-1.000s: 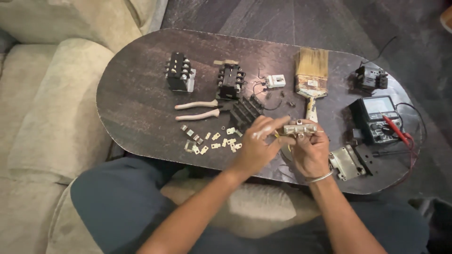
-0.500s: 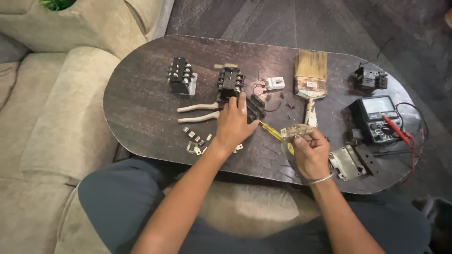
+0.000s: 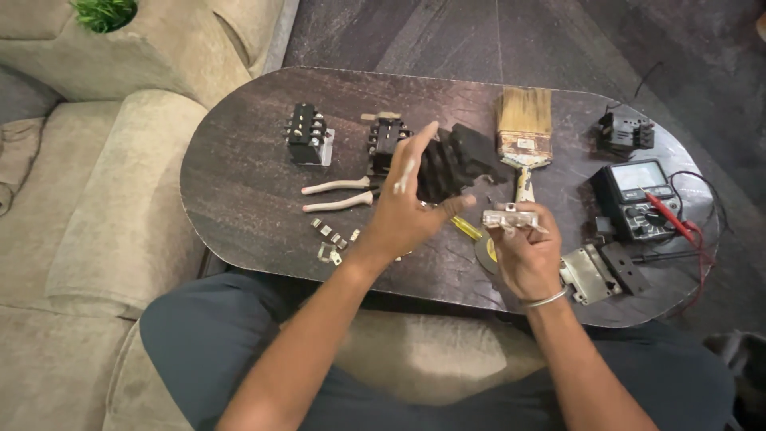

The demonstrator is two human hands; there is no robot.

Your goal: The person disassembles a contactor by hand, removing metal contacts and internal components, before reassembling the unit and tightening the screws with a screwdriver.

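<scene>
My left hand (image 3: pixel 403 215) is raised over the middle of the dark oval table (image 3: pixel 239 183) and grips a black ribbed plastic housing (image 3: pixel 459 160), lifted off the surface. To its right, my right hand (image 3: pixel 523 255) holds a small pale grey contact bar (image 3: pixel 511 217) by its fingertips; a bracelet is on that wrist. A yellow-handled screwdriver (image 3: pixel 467 229) lies on the table between the two hands. Several small metal contacts (image 3: pixel 329 239) are scattered just left of my left wrist.
Cream-handled pliers (image 3: pixel 339 194), two black contactor blocks (image 3: pixel 307 136) (image 3: pixel 383 134), a wide paintbrush (image 3: pixel 523 128), a multimeter (image 3: pixel 638 195) with a red probe, another black part (image 3: pixel 626 132) and a grey metal bracket (image 3: pixel 594 271) lie on the table. A beige sofa (image 3: pixel 96 231) stands at the left.
My left hand left the contact bar, reached to the black ribbed housing on the table and lifted it. My right hand kept the contact bar and barely moved.
</scene>
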